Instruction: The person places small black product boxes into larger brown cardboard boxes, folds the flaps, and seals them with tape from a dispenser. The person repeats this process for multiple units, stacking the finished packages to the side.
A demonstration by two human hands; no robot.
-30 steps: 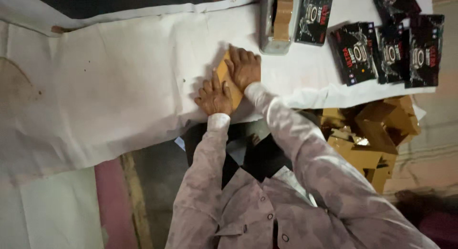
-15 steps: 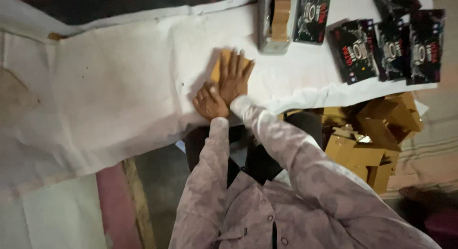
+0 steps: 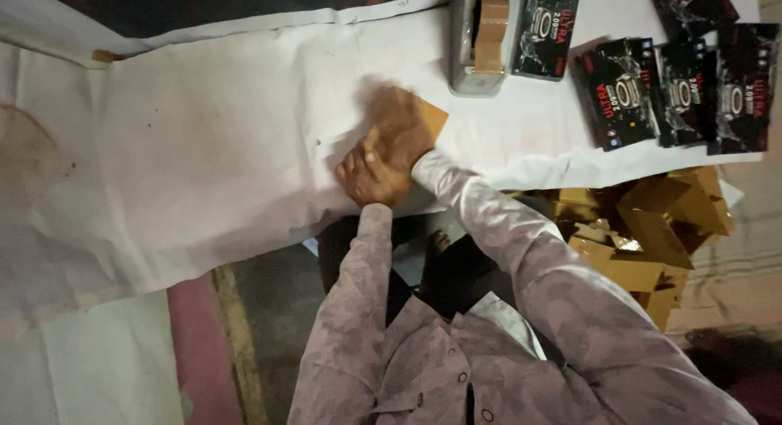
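Single head-worn view, looking steeply down, close over white-covered table (image 3: 204, 148) edge

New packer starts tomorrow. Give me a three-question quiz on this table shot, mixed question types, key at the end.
1. True or false: both hands, left hand and right hand, press on the flat brown cardboard piece.
2. Which thing stands just beyond the hands on the white sheet? A) tape dispenser B) scissors C) kettle
3. Fill in: the pile of brown cardboard boxes lies below the table edge, on the person's ____ side.

Key: 1 true; 2 A; 3 right.
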